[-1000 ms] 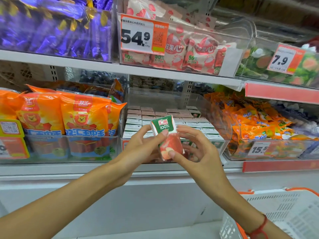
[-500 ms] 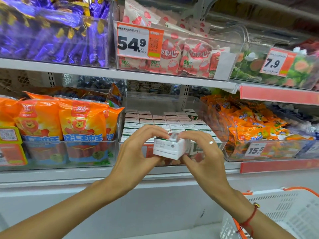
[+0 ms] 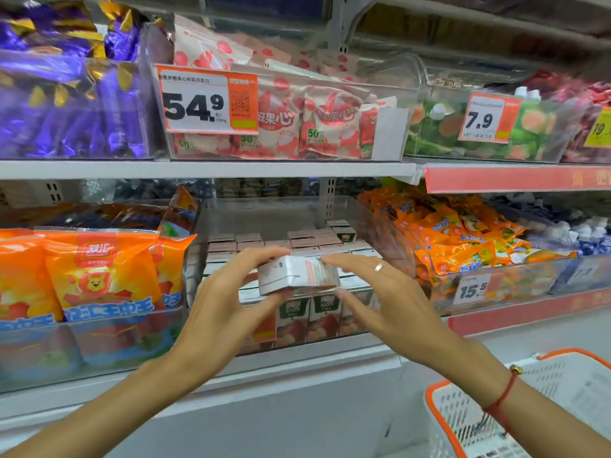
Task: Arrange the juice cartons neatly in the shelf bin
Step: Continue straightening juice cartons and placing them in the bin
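Nearest, both forearms reach up from below. The left hand (image 3: 218, 312) pinches a juice carton (image 3: 297, 271) between thumb beneath and fingers on top, holding it tipped on its side just above the front row of the clear shelf bin (image 3: 363, 206). The right hand (image 3: 383, 305) hovers beside it, fingers straight and loose, holding nothing. Behind, upright cartons fill the bin. With only one hand gripping, the tilted carton could slip or land crooked, probably knocking the front row askew.
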`<move>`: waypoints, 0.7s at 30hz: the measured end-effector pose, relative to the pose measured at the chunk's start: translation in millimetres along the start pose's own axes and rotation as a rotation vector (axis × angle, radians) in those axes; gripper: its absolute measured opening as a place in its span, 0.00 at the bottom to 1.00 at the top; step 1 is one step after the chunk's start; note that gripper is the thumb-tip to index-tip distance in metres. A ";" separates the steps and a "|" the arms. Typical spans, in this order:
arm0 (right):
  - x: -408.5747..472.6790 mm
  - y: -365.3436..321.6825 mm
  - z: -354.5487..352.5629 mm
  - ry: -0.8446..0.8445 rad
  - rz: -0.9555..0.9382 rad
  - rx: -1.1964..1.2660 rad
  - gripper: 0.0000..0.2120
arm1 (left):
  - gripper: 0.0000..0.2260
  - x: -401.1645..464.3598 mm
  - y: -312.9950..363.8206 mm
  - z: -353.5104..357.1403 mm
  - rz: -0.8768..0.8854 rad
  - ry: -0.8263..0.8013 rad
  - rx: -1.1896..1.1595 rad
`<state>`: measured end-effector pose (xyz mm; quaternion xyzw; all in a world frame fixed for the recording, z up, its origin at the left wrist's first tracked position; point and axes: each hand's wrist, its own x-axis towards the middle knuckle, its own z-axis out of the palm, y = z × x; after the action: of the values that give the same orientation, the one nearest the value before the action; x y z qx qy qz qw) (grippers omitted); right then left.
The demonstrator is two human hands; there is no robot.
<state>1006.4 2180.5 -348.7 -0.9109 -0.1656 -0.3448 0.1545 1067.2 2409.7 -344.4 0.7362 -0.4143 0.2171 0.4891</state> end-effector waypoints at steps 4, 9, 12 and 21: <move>8.6 54.7 -5.9 0.052 0.108 -0.143 0.17 | 0.17 37.5 -12.2 22.2 -0.114 0.095 -0.045; 16.1 112.3 -1.4 0.098 0.360 -0.292 0.24 | 0.19 103.3 -36.0 63.3 -0.342 0.118 -0.081; 9.3 129.0 4.5 0.100 0.395 -0.197 0.23 | 0.20 135.6 -57.3 92.3 -0.437 0.110 0.009; 0.2 135.7 23.1 0.315 0.408 -0.156 0.24 | 0.23 171.2 -97.6 137.0 -0.290 -0.214 0.053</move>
<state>1075.3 2067.9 -387.8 -0.8697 0.0744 -0.4559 0.1739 1232.1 2235.7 -331.5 0.8197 -0.3476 0.0757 0.4489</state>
